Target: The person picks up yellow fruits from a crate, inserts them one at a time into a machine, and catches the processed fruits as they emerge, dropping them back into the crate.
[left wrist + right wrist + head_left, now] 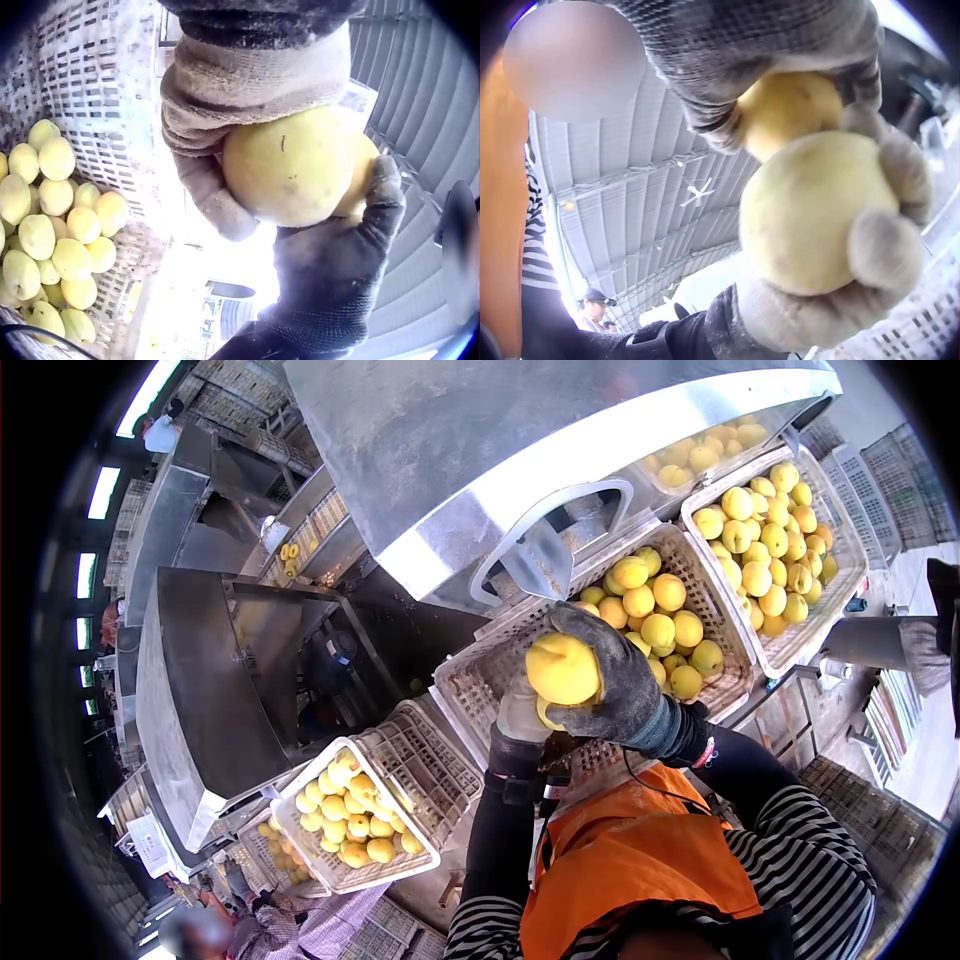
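Observation:
In the head view my right hand (625, 675), in a dark grey glove, grips a yellow peach (562, 668), fingers over its top and thumb below. Close under it my left hand (520, 712), in a pale glove, holds a second peach, mostly hidden there. The left wrist view shows this second peach (289, 169) large, with pale glove fingers (225, 214) curled round it. Both fruits overlap in the right wrist view, the dark-gloved one (791, 112) behind the pale-gloved one (817, 217). Both hands are over a plastic crate (470, 685) with peaches at its right part.
Another crate (850, 560) full of peaches stands at the right, and one more (430, 755) at the lower left. A big metal machine (450, 460) with a curved metal handle (625, 490) overhangs the near crate. A person (260, 930) is at the lower left.

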Demonstrator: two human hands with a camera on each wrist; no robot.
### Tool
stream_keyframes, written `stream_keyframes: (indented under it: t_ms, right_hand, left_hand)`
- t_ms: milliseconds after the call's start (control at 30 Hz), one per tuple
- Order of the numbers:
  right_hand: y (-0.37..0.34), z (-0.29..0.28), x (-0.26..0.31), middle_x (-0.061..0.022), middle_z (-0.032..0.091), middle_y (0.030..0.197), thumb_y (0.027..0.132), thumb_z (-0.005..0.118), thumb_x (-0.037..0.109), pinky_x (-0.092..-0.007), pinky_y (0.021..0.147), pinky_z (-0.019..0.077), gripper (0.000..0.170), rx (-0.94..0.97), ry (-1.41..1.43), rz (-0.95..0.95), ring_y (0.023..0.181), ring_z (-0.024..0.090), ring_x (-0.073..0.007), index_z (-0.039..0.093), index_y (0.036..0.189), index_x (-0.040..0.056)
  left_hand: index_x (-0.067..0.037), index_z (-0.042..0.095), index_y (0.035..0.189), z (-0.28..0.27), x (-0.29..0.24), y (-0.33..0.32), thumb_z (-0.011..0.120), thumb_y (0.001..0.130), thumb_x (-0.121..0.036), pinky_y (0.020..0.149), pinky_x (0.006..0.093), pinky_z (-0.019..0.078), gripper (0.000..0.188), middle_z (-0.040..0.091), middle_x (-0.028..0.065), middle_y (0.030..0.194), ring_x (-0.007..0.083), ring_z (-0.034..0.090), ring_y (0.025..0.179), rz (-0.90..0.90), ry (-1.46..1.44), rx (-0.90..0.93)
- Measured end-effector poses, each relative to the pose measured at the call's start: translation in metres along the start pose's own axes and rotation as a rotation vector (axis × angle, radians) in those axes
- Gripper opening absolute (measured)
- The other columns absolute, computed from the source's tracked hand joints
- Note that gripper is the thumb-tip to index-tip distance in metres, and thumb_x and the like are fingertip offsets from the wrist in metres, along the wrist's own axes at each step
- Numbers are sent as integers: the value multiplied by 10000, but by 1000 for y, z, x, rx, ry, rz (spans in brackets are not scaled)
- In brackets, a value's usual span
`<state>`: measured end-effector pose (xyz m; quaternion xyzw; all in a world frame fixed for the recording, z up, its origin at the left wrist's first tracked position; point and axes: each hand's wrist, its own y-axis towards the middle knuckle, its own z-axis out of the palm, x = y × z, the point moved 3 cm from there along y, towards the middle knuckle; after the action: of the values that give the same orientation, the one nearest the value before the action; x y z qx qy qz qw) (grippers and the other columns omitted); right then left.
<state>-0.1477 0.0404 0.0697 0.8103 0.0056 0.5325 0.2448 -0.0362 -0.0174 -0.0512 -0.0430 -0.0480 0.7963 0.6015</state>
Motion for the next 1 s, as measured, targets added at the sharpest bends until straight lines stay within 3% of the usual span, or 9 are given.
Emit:
stream_keyframes:
  t_ms: [67, 167, 367, 467, 500, 567, 767, 833, 1000]
  right_hand:
    - [12, -8, -4, -197, 483, 1265, 642, 800, 286, -422, 1029, 326, 857, -129, -125, 145, 1205, 439, -355, 356, 1313, -9]
    - [38, 17, -79, -215, 448, 1265, 661, 757, 341, -467, 1023, 329, 807, -438, -541, -30, 1196, 409, -409, 360, 1276, 0]
    - [88, 27, -121, -159, 520, 1089, 610, 784, 311, -458, 909, 395, 643, -481, -722, 67, 1047, 485, -335, 520, 1115, 13]
    - [102, 24, -141, -251, 408, 1277, 631, 768, 441, -472, 1014, 341, 949, -18, -983, 277, 1238, 364, -403, 296, 1331, 10]
    - [94, 20, -124, -251, 408, 1277, 631, 768, 441, -472, 1014, 341, 949, -27, -981, 277, 1238, 364, -403, 296, 1331, 10]
    - [57, 11, -67, -233, 411, 1299, 678, 754, 428, -445, 1021, 334, 898, -163, 425, 234, 1251, 364, -374, 314, 1344, 19]
    - [-13, 27, -28, -172, 485, 1275, 737, 740, 294, -387, 989, 376, 712, 12, 64, 296, 1205, 460, -304, 392, 1298, 25]
    - [-8, 24, -17, -175, 515, 1233, 720, 744, 267, -391, 977, 392, 694, -76, -268, -103, 1166, 491, -324, 410, 1278, 21]
    - [16, 16, -14, -205, 493, 1229, 631, 781, 261, -408, 968, 399, 751, -293, -266, 92, 1146, 487, -369, 434, 1246, 7]
  left_hand:
    - [-2, 465, 1240, 24, -6, 9, 511, 906, -332, 911, 403, 481, 472, 555, 154, 1185, 281, 594, 995, 25, -241, -46]
    - [-26, 489, 1165, 20, -16, -4, 422, 939, -414, 856, 484, 489, 454, 571, 141, 1091, 287, 572, 1016, 264, 418, -382]
    - [-78, 466, 1216, 21, -14, -6, 489, 923, -363, 883, 529, 465, 409, 564, 100, 1125, 268, 549, 1071, 352, 173, -391]
    - [-85, 433, 1283, 37, -10, -8, 545, 898, -283, 913, 496, 454, 448, 550, 75, 1169, 259, 532, 1102, 454, 355, -338]
    - [-85, 433, 1283, 33, -12, -8, 545, 898, -283, 913, 496, 454, 448, 550, 75, 1169, 259, 532, 1102, 451, 364, -334]
    - [-83, 395, 1329, 29, -21, -5, 593, 854, -194, 957, 450, 434, 527, 525, 68, 1217, 257, 521, 1122, 594, 460, -15]
    - [72, 445, 1217, 80, -7, -9, 614, 831, -237, 797, 304, 491, 522, 589, 154, 1042, 210, 589, 867, 680, 601, -208]
    - [-14, 342, 1348, 76, 3, -11, 465, 925, -381, 988, 373, 385, 573, 434, 124, 1298, 238, 470, 1155, 360, 492, -443]
    - [4, 478, 1227, 125, 2, 14, 376, 976, -360, 794, 249, 471, 454, 605, 78, 1044, 133, 574, 934, 695, 621, -458]
